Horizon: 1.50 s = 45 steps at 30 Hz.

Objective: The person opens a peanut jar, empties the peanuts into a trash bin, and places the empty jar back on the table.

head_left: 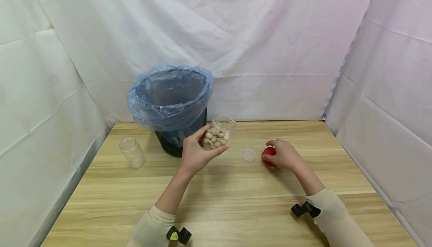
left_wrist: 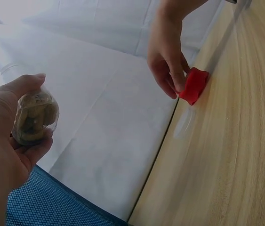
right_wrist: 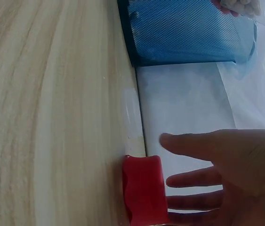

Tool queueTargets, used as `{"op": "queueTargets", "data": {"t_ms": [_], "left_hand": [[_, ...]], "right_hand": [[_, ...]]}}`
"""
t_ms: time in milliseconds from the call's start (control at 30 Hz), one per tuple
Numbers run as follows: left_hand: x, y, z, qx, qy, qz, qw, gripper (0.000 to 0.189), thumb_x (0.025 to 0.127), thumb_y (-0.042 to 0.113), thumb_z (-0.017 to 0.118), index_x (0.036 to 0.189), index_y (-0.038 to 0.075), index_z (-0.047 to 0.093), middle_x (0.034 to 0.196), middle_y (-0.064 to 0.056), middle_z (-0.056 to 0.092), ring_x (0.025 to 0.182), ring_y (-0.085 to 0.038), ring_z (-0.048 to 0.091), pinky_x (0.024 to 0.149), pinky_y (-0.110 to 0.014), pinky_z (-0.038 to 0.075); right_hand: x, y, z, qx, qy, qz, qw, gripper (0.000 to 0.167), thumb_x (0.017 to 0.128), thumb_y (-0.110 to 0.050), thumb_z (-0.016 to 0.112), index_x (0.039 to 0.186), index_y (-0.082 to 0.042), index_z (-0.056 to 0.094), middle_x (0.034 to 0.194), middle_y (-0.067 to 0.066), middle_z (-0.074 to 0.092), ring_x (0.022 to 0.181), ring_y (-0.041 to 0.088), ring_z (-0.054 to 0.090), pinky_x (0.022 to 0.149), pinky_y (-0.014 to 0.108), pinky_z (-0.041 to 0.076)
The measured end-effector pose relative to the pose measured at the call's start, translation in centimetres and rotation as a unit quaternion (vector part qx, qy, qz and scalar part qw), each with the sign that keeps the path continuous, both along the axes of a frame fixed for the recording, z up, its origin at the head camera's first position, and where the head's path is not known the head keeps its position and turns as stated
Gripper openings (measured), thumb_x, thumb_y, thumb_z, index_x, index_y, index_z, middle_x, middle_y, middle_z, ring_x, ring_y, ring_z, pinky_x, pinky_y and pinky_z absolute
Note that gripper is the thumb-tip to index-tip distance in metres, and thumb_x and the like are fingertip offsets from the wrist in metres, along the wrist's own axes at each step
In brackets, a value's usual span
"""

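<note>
My left hand point(head_left: 197, 151) grips a clear plastic jar point(head_left: 222, 121), raised above the table and tilted, its uncovered mouth up and to the right. Several beige, nut-like pieces point(head_left: 216, 137) fill its lower part. In the left wrist view, thumb and fingers wrap round the jar's body point(left_wrist: 36, 115). My right hand point(head_left: 283, 155) is at a red lid point(head_left: 269, 157) on the right of the table. The right wrist view shows fairly straight fingers with their tips at the side of the red lid point(right_wrist: 145, 190), the thumb apart from it.
A thin translucent disc point(head_left: 248, 155) lies left of the red lid. Behind my left hand stands a dark mesh bin point(head_left: 173, 145) lined with a blue plastic bag point(head_left: 168, 116). A second clear jar point(head_left: 132, 153) stands at the left. White cloth point(head_left: 270, 52) encloses the wooden table point(head_left: 229, 205).
</note>
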State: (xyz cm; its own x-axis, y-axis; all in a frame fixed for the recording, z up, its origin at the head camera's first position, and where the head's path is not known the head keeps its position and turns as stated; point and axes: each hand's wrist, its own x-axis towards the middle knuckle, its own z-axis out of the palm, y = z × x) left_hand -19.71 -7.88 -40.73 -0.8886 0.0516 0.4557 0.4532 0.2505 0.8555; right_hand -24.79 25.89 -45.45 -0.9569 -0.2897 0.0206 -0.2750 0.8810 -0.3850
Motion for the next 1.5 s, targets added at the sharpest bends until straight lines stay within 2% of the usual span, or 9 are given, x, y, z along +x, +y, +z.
{"op": "queueTargets", "data": {"t_ms": [167,333,467,667,967,1233,1500], "left_hand": [[0.4,-0.3,0.4,0.001,0.001,0.010,1.0000,0.077,0.075,0.024,0.102,0.144,0.011,0.069,0.123,-0.009,0.078,0.095,-0.018,0.073,0.075,-0.024,0.061],[1.0,-1.1,0.9,-0.014,0.007,0.019,0.9997,0.076,0.076,0.026,0.101,0.144,0.011,0.069,0.117,-0.008,0.079,0.085,-0.015,0.071,0.069,-0.023,0.059],[1.6,-2.4,1.7,-0.019,0.019,0.018,0.9995,0.071,0.078,0.024,0.100,0.142,0.012,0.071,0.112,-0.007,0.078,0.083,-0.012,0.071,0.067,-0.024,0.060],[2.4,-5.0,3.7,-0.019,0.019,0.005,0.9996,0.067,0.078,0.016,0.099,0.139,0.010,0.072,0.109,-0.007,0.078,0.081,-0.012,0.073,0.067,-0.023,0.061],[3.6,-9.0,6.8,-0.052,-0.001,0.018,0.9985,0.065,0.080,0.012,0.097,0.139,0.007,0.070,0.110,-0.010,0.077,0.079,-0.012,0.074,0.066,-0.026,0.063],[3.8,-11.5,9.3,-0.098,-0.004,0.036,0.9945,0.060,0.084,0.018,0.095,0.139,0.010,0.071,0.114,-0.010,0.077,0.085,-0.009,0.075,0.070,-0.022,0.063],[3.4,-13.8,11.6,-0.127,0.005,0.053,0.9904,0.065,0.085,0.017,0.094,0.144,0.009,0.069,0.116,-0.013,0.076,0.084,-0.004,0.074,0.067,-0.019,0.061]], "right_hand": [[0.1,0.1,0.7,-0.015,0.034,-0.004,0.9993,0.049,0.100,-0.030,0.076,0.131,0.007,0.071,0.128,0.029,0.073,0.120,0.048,0.069,0.102,0.062,0.055],[0.4,0.5,1.1,-0.034,0.049,-0.014,0.9981,0.046,0.102,-0.029,0.073,0.132,0.006,0.071,0.131,0.028,0.072,0.118,0.048,0.069,0.099,0.063,0.057],[0.6,0.8,1.2,-0.042,0.066,-0.027,0.9966,0.043,0.102,-0.028,0.073,0.130,0.004,0.072,0.130,0.026,0.073,0.114,0.046,0.071,0.095,0.062,0.058],[0.9,1.3,1.2,-0.044,0.081,-0.035,0.9951,0.041,0.101,-0.028,0.072,0.127,0.003,0.073,0.128,0.026,0.073,0.113,0.047,0.071,0.095,0.062,0.058],[1.0,2.1,1.3,-0.041,0.088,-0.037,0.9946,0.041,0.102,-0.028,0.072,0.128,0.004,0.072,0.127,0.027,0.073,0.114,0.047,0.071,0.094,0.062,0.058],[1.3,2.4,1.5,-0.043,0.100,-0.040,0.9932,0.040,0.101,-0.026,0.074,0.126,0.004,0.073,0.125,0.027,0.074,0.111,0.047,0.071,0.095,0.063,0.057],[1.5,2.6,1.2,-0.032,0.108,-0.038,0.9929,0.040,0.103,-0.026,0.072,0.128,0.005,0.072,0.128,0.028,0.073,0.118,0.049,0.068,0.100,0.065,0.054]]}}
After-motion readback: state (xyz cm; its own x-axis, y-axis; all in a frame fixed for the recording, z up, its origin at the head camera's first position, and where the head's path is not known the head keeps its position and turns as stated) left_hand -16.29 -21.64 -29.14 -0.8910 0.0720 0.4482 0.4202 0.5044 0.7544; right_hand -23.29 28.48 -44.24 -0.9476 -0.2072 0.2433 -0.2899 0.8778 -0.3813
